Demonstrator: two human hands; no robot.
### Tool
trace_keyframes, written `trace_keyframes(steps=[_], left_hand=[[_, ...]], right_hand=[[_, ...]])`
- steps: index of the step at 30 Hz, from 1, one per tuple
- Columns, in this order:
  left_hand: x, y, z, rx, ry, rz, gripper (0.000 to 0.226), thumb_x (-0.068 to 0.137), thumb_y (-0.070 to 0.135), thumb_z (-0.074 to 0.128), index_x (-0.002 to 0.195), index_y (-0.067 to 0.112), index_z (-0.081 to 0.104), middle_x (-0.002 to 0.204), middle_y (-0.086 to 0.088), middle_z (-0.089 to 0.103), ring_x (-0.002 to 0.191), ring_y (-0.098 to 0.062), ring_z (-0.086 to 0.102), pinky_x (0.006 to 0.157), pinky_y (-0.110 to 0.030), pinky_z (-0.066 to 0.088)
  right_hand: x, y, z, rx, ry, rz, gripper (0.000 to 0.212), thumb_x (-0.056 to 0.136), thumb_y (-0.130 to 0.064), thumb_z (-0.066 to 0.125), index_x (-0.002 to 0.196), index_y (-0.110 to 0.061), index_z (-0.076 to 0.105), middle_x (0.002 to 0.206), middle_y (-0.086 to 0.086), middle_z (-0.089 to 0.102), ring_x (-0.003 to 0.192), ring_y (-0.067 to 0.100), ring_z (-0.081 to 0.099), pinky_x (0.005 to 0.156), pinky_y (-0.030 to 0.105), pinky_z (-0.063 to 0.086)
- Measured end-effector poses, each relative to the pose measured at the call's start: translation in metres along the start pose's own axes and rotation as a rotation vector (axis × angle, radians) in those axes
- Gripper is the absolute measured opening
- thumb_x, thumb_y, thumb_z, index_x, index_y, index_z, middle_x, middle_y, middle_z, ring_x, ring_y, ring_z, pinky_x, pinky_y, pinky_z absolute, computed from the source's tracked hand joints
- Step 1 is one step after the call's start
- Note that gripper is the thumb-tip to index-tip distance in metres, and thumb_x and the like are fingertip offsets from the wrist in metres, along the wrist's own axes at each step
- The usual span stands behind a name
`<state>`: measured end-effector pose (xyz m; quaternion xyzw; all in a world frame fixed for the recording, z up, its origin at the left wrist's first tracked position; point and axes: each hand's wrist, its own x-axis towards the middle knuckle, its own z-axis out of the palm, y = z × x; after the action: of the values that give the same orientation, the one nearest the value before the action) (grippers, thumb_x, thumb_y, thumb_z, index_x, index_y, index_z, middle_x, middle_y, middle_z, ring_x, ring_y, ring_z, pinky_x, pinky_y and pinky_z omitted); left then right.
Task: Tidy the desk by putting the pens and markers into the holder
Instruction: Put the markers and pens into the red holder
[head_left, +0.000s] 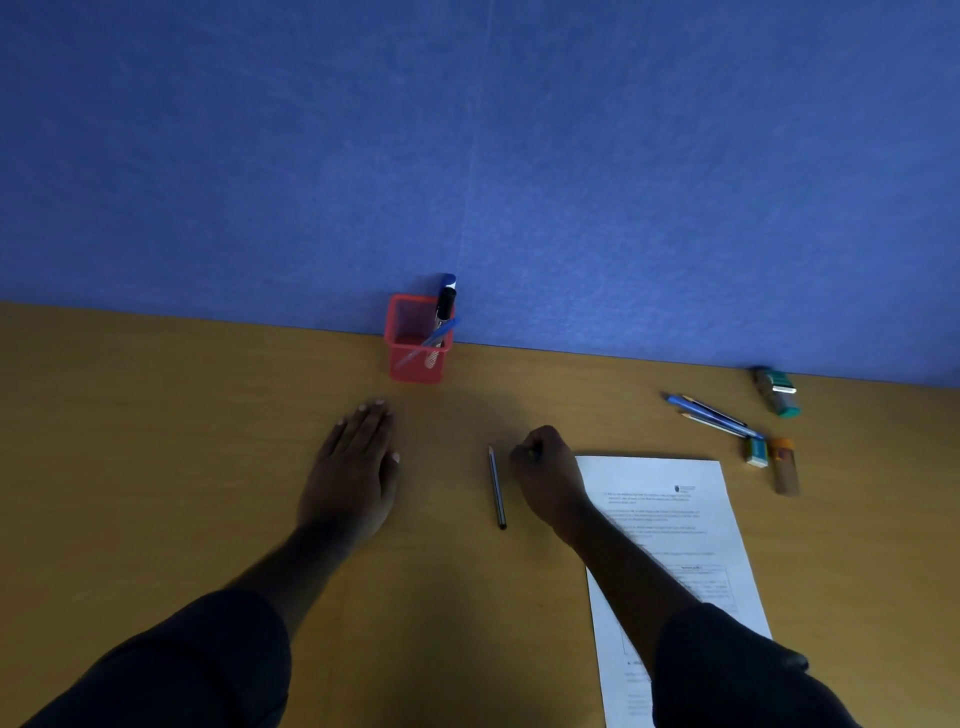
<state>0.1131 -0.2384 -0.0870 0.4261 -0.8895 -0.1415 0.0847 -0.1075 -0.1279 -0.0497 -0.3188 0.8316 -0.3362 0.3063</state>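
The pencil (497, 487) lies just left of the right hand (548, 478), its long axis pointing away toward the holder (417, 339), and this nearer hand is curled closed and empty, while the left hand (353, 467) rests flat.

This looks like an office desk: a light brown wooden desktop (156, 467) ends at a blue fabric partition wall (467, 156) on the far side. A white printed paper sheet (670, 519) lies at the right.
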Motion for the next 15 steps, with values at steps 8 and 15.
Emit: trace_keyframes(steps=[8, 15], left_hand=[[0.000, -0.001, 0.002, -0.004, -0.004, -0.009, 0.062, 0.097, 0.037, 0.023, 0.150, 0.009, 0.039, 0.161, -0.007, 0.033, 0.150, -0.021, 0.028, 0.124, -0.041, 0.019], [-0.001, -0.001, 0.001, 0.007, 0.002, -0.010, 0.061, 0.098, 0.036, 0.024, 0.150, 0.009, 0.039, 0.160, -0.007, 0.035, 0.149, -0.021, 0.030, 0.124, -0.039, 0.019]], right_hand=[[0.000, -0.018, 0.011, -0.376, -0.053, -0.050, 0.031, 0.094, -0.046, 0.054, 0.105, -0.017, 0.058, 0.091, -0.006, 0.060, 0.078, 0.008, 0.056, 0.054, 0.020, 0.039], [-0.001, -0.027, 0.018, -0.518, -0.049, -0.051, 0.017, 0.093, -0.031, 0.059, 0.099, -0.016, 0.064, 0.095, -0.001, 0.066, 0.079, 0.011, 0.059, 0.067, 0.026, 0.053]])
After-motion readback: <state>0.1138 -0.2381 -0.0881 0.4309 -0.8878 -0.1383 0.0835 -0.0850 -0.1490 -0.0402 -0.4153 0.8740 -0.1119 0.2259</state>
